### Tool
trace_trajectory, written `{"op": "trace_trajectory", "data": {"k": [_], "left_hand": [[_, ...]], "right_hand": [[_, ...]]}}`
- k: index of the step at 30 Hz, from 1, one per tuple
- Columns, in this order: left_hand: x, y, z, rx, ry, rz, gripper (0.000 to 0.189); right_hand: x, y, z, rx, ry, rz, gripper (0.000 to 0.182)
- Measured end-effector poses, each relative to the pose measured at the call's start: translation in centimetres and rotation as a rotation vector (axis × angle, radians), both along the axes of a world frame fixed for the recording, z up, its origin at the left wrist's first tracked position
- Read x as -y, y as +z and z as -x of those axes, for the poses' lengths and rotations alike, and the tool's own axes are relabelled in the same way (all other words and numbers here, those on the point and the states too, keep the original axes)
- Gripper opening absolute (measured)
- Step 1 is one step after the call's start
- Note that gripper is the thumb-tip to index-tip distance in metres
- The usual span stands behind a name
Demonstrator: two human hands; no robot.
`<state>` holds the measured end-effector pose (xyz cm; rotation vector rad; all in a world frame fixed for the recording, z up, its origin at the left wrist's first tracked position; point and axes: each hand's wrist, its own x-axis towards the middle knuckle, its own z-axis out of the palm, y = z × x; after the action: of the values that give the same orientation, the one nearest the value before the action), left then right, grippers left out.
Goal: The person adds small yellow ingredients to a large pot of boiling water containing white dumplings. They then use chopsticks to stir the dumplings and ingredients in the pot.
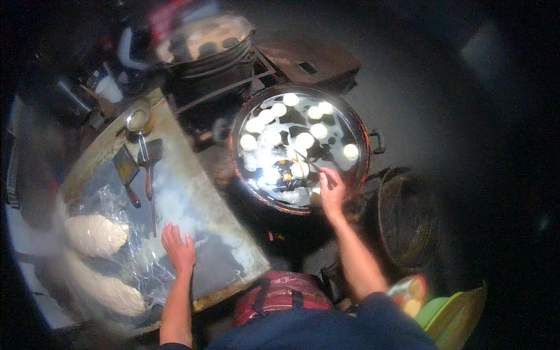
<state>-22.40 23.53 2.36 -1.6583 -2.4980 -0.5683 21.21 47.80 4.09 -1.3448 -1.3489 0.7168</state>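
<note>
My right hand (333, 192) reaches over a wide round pan (366, 131) and grips a thin dark stick (311, 163). The stick's far end is at a pale round dough piece (300, 169) in the pan's shiny liquid, probably oil. Several similar white rounds float around it, and glare hides part of the surface. On the worktable (210, 245), my left hand (179, 251) lies palm down, holding nothing, thumb apart from the fingers. Beside it clear plastic film (146, 262) partly covers two large dough masses, one (96, 235) behind the other (116, 295).
Two wide-bladed scrapers (125, 166) (149, 155), a ladle (138, 120) and a thin rod (153, 214) lie on the table. Beyond stands a large drum-like vessel (210, 65). A dark basin (407, 218) and a green bowl (450, 315) are at right. The pan has a side handle (378, 141).
</note>
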Motion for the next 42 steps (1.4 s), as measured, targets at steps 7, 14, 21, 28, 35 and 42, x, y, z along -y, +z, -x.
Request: {"op": "trace_trajectory", "data": {"k": [7,14,21,28,35,42], "left_hand": [[0.1,-0.4,0.3,-0.024,-0.032,-0.030,0.047],[0.0,-0.2,0.0,-0.021,-0.037,-0.030,0.046],[0.0,-0.5,0.4,-0.026,-0.025,-0.035,0.047],[0.2,-0.5,0.4,-0.011,-0.018,-0.024,0.047],[0.2,-0.1,0.2,-0.005,0.000,0.000,0.046],[-0.1,0.0,0.0,0.023,-0.014,-0.006,0.047]], "right_hand": [[2.5,0.1,0.5,0.319,0.089,-0.222,0.021],[3.5,-0.4,0.1,0.373,0.156,-0.269,0.024],[3.1,0.3,0.3,0.367,0.154,-0.290,0.023],[1.4,1.3,0.1,0.069,-0.027,-0.137,0.016],[-5.7,1.4,0.5,-0.093,-0.133,-0.041,0.020],[-12.7,-4.7,0.3,-0.155,-0.245,-0.006,0.021]]}}
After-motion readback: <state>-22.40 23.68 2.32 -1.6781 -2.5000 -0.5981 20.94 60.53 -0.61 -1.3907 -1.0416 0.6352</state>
